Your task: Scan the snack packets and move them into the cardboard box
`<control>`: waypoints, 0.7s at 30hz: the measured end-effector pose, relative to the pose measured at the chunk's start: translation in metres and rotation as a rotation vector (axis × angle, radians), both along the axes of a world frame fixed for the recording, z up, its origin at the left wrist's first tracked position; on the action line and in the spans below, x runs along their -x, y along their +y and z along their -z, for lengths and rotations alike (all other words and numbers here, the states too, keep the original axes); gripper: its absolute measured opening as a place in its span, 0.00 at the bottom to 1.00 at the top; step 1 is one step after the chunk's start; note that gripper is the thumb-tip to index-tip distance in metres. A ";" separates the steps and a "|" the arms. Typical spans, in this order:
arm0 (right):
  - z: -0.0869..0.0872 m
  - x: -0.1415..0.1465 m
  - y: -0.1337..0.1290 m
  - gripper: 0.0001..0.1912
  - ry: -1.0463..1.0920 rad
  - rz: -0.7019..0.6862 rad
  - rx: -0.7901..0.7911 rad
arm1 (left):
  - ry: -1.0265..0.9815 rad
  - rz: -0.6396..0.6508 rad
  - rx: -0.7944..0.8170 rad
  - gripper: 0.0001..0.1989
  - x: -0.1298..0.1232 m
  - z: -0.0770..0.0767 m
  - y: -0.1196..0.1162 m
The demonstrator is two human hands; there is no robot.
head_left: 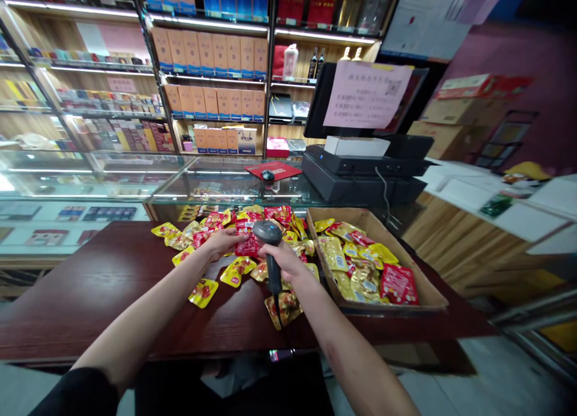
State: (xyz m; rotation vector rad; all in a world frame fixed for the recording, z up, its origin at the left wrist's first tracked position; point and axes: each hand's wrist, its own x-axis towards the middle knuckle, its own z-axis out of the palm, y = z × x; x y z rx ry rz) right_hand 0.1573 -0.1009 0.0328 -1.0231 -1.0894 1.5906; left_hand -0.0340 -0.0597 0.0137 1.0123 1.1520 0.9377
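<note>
Many loose packets (166, 230) litter the tabletop (112, 272); one yellow packet (203, 293) lies beside the left forearm (148, 323), could get brushed aside. Left hand (220, 243): fingers pinching a red packet (246, 243) at the pile; a weak pinch could drop it among lookalikes. Right hand (286, 260): fingers wrapped round a scanner (273, 275); its cable (277, 311) crosses a gold packet (290, 308), might drag it. Cardboard box (428, 296) at right, more packets inside; a knock could shift it.

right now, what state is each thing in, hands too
left hand: holding red packet
right hand: gripping scanner
scanner: head up, handle down
box: open, packets inside
table: strewn with packets
monitor: partly covered by sheet
shelf lights: lit
</note>
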 end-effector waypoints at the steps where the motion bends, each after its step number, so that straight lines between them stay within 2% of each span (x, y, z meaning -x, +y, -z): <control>1: -0.002 0.001 -0.002 0.08 -0.024 0.020 -0.011 | -0.004 -0.023 0.008 0.22 0.000 0.000 0.001; 4: -0.012 0.007 -0.014 0.10 -0.035 0.030 -0.007 | 0.028 -0.116 0.019 0.23 -0.003 -0.002 0.005; 8: -0.025 0.020 -0.034 0.08 -0.034 -0.054 0.046 | 0.034 -0.186 0.017 0.19 -0.006 0.001 0.013; 12: -0.025 0.030 -0.049 0.04 -0.109 -0.014 -0.012 | -0.009 -0.172 -0.001 0.19 -0.009 0.010 0.017; 15: -0.023 0.032 -0.054 0.05 -0.145 -0.016 -0.027 | -0.038 -0.150 -0.006 0.19 -0.010 0.014 0.016; 21: -0.027 0.031 -0.058 0.05 -0.153 -0.015 -0.001 | -0.048 -0.129 -0.010 0.17 -0.009 0.013 0.011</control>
